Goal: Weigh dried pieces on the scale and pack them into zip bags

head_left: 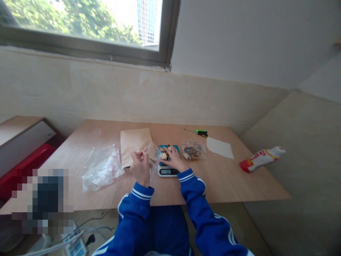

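My left hand [140, 166] is closed on the edge of a clear zip bag [152, 153], its mouth turned toward a small kitchen scale [161, 172]. Over the scale's blue top, my right hand [174, 159] curls its thumb and fingers around pale and dark pieces that look like dried mushrooms [164, 156]. Some of them are hidden by the fingers. The scale's display is lit, but its figures are too small to read. Right of the scale lies a filled zip bag [192, 151] of similar pieces.
A brown paper sheet or bag [134, 138] lies behind my left hand, with clear plastic bags [102, 169] to its left. Farther right are screwdrivers [201, 132], white paper [220, 147] and a red-and-white bottle [261, 160] on its side. A wall borders the table's back.
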`<state>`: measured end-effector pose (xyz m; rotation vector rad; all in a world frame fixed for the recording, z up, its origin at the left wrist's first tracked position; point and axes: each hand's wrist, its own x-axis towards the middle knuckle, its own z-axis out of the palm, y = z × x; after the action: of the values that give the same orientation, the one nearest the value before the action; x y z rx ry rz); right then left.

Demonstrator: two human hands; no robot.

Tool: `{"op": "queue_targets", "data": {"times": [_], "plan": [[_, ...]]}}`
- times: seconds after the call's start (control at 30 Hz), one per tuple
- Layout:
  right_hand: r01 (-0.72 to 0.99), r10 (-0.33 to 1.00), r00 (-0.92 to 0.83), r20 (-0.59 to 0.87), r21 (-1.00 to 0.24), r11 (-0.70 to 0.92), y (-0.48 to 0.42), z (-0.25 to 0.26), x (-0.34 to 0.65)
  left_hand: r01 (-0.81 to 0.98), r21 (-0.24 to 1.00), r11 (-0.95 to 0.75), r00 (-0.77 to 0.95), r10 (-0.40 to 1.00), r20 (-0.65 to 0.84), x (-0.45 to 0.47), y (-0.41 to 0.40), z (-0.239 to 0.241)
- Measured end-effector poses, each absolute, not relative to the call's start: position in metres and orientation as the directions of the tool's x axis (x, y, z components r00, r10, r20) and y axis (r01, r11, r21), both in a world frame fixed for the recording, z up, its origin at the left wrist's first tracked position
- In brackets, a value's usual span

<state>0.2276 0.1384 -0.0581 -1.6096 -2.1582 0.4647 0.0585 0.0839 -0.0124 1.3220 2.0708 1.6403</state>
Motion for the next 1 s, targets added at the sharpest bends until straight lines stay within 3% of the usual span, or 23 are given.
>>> {"op": "queue_targets", "data": {"times": [0.13,0.53,0.67,0.77,0.9,1.0], "plan": [[0.758,0.943,-0.229,0.241,-0.564,0.328,0.14,-0.066,0.229,0.49,0.871,-0.016,-0.59,0.73,0.345,0.058,0.083,-0.012],[0.509,0.935,-0.03,0.353,-0.8,0.318,0.131,-0.061,0.248,0.497,0.868,0.003,-0.592,0.732,0.337,0.058,0.083,-0.013],[0.301,0.968,0.111,0.225,-0.936,0.183,0.13,-0.061,0.249,0.496,0.869,0.008,-0.591,0.735,0.331,0.058,0.083,-0.012],[-0.005,0.977,0.205,0.06,-0.998,0.062,0.128,-0.059,0.251,0.493,0.87,0.009,-0.595,0.733,0.33,0.058,0.083,-0.011],[-0.394,0.984,0.175,-0.028,-0.918,0.044,0.122,-0.046,0.25,0.513,0.858,0.009,-0.586,0.734,0.343,0.059,0.083,-0.01],[-0.468,0.998,0.026,-0.065,-0.882,-0.045,0.114,-0.029,0.243,0.543,0.839,0.026,-0.572,0.743,0.348,0.061,0.083,-0.01]]}}
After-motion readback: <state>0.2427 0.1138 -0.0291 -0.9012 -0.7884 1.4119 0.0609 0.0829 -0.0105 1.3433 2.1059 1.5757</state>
